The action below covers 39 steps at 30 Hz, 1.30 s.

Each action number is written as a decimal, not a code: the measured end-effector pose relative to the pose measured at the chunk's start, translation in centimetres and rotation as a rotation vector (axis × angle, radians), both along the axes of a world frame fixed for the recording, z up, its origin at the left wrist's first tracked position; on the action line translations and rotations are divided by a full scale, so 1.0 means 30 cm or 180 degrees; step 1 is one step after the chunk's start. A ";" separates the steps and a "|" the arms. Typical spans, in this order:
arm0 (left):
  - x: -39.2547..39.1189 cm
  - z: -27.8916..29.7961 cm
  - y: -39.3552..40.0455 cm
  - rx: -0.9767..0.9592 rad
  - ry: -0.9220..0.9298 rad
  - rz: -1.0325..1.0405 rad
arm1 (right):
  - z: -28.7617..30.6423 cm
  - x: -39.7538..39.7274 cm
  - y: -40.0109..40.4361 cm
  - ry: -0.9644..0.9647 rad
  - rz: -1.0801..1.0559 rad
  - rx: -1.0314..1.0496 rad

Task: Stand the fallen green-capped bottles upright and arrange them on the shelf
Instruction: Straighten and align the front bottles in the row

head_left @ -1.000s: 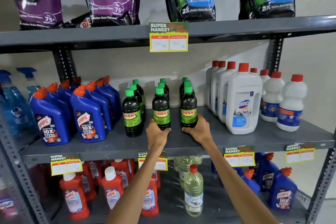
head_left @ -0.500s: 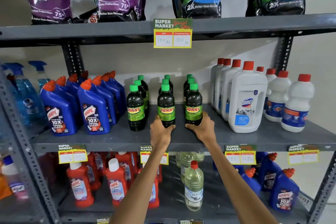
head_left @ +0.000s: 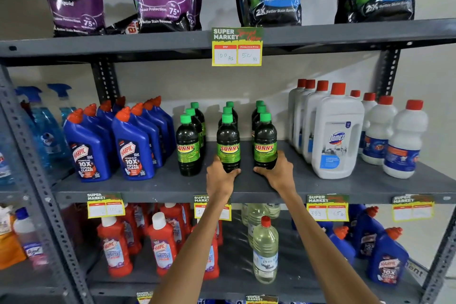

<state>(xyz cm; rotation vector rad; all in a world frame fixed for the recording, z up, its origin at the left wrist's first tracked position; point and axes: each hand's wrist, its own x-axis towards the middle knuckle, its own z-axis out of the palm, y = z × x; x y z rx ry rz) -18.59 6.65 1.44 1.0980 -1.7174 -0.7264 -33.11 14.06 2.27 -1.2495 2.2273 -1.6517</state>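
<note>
Bottles with green caps stand on the middle shelf, all upright, long axes vertical and caps pointing up. They form three files running front to back, three bottles in each, nine counted in all. The front-left bottle stands free, with its "SUNNY" label facing out. The front-middle bottle and the front-right bottle also show their labels forward, and each is held near its base.

The left hand wraps the bottom of the front-middle bottle, thumb across the front and fingers curled around the left side. The right hand grips the base of the front-right bottle in the same manner, thumb in front and fingers closed round the right side. Both bottles appear to rest on the shelf surface, though the hands hide their bottoms, so I cannot tell for certain.

To the left of the green-capped group stand blue Harpic bottles with orange caps, in two files; about nine caps show, the rear ones crowded. To the right stand white Domex jugs with red caps, four in a file, then rounder white bottles, four visible. A yellow price tag hangs on the upper shelf edge, reading 100 and 50.
</note>
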 end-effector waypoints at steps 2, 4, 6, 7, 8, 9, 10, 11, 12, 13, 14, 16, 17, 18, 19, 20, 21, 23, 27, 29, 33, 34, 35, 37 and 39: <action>0.002 -0.002 0.000 -0.0020 -0.0023 -0.0010 | 0.000 0.000 0.001 0.0001 -0.0001 -0.0005; 0.003 -0.004 -0.002 -0.0033 -0.0042 -0.0010 | -0.001 0.001 0.002 0.0003 0.0001 -0.0014; 0.004 -0.003 -0.002 -0.0030 -0.0053 -0.0003 | -0.001 0.002 0.003 0.0004 0.0006 -0.0022; 0.004 -0.003 -0.003 -0.0027 -0.0058 -0.0001 | -0.001 0.001 0.002 0.0010 0.0009 -0.0022; 0.004 -0.003 -0.003 -0.0025 -0.0062 0.0000 | -0.001 0.000 0.001 0.0016 0.0012 -0.0017; 0.003 -0.004 -0.005 -0.0020 -0.0067 -0.0001 | -0.002 -0.001 0.001 0.0021 0.0018 -0.0012; 0.003 -0.004 -0.005 -0.0016 -0.0071 -0.0005 | -0.003 -0.002 0.000 0.0023 0.0022 -0.0009; 0.003 -0.005 -0.006 -0.0010 -0.0073 -0.0008 | -0.005 -0.004 -0.001 0.0022 0.0023 -0.0007; 0.002 -0.005 -0.007 -0.0010 -0.0076 -0.0008 | -0.007 -0.005 -0.001 0.0023 0.0025 -0.0007; 0.001 -0.005 -0.008 -0.0014 -0.0079 -0.0007 | -0.009 -0.007 -0.003 0.0033 0.0025 -0.0004; 0.000 -0.006 -0.009 -0.0020 -0.0080 -0.0004 | -0.011 -0.009 -0.004 0.0048 0.0024 0.0002; 0.000 -0.006 -0.011 -0.0032 -0.0082 -0.0009 | -0.012 -0.014 -0.007 0.0084 0.0034 0.0022; 0.000 -0.007 -0.013 -0.0039 -0.0081 -0.0020 | -0.012 -0.016 -0.009 0.0120 0.0051 0.0040; 0.001 -0.007 -0.014 -0.0041 -0.0076 -0.0038 | -0.012 -0.018 -0.011 0.0160 0.0077 0.0067; 0.001 -0.007 -0.016 -0.0028 -0.0068 -0.0062 | -0.012 -0.021 -0.012 0.0190 0.0113 0.0102; 0.002 -0.007 -0.018 -0.0013 -0.0064 -0.0087 | -0.013 -0.023 -0.015 0.0214 0.0152 0.0137; 0.001 -0.007 -0.019 0.0000 -0.0059 -0.0107 | -0.015 -0.026 -0.019 0.0227 0.0185 0.0177; 0.002 -0.005 -0.018 0.0010 -0.0063 -0.0123 | -0.016 -0.031 -0.024 0.0241 0.0261 0.0241; 0.004 -0.003 -0.012 0.0038 -0.0092 -0.0142 | -0.015 -0.041 -0.031 0.0185 0.0430 0.0290; 0.004 -0.005 -0.015 0.0039 -0.0092 -0.0139 | -0.018 -0.043 -0.034 0.0181 0.0439 0.0288; 0.004 -0.005 -0.016 0.0034 -0.0112 -0.0125 | -0.026 -0.045 -0.039 0.0227 0.0397 0.0264; 0.004 -0.003 -0.014 0.0024 -0.0115 -0.0124 | -0.028 -0.045 -0.039 0.0214 0.0390 0.0259; 0.004 -0.003 -0.012 0.0017 -0.0111 -0.0128 | -0.029 -0.045 -0.039 0.0208 0.0387 0.0254; 0.004 -0.002 -0.010 0.0014 -0.0104 -0.0138 | -0.031 -0.045 -0.040 0.0217 0.0379 0.0264; 0.004 -0.005 -0.013 0.0006 -0.0080 -0.0142 | -0.032 -0.045 -0.043 0.0211 0.0378 0.0283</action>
